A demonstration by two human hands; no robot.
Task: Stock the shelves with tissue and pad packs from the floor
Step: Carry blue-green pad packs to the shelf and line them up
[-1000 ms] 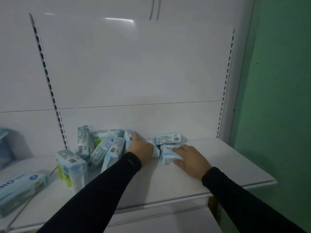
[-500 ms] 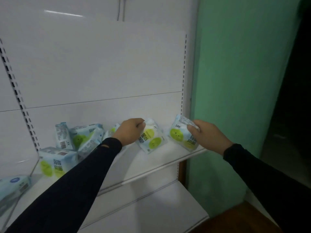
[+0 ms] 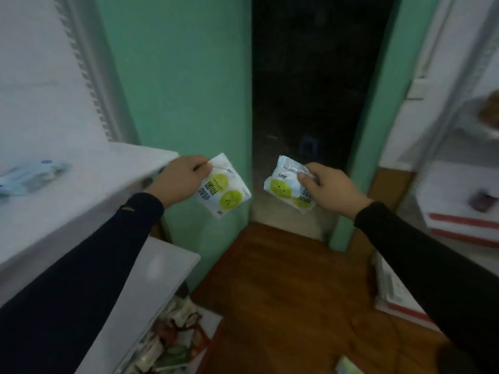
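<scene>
Holding one small pack apiece, both hands reach forward at the same height in front of a dark doorway (image 3: 310,76), seen from the head camera. Left hand (image 3: 183,178): thumb and fingers pinch the upper corner of a white tissue pack (image 3: 222,188), which hangs tilted just left of the doorway, against the green wall (image 3: 175,76); two lime-green round faces and dark printed characters show on its front. Right hand (image 3: 328,186): the grip is closed on the crumpled upper edge of a second tissue pack (image 3: 283,187) with the same green faces, held before the doorway's lower part. The two packs are apart, touching neither each other nor any shelf. Black sleeves cover both forearms. White shelf (image 3: 81,201): left of the doorway, beside the left forearm; a blurred pale-blue pack (image 3: 29,176) lies on it, well apart from the left hand. Wooden floor (image 3: 283,292): below the doorway; blurred mixed packages (image 3: 172,338) lie on it at the lower left. Second white shelving unit (image 3: 459,184): right of the doorway, contents too blurred to name.
</scene>
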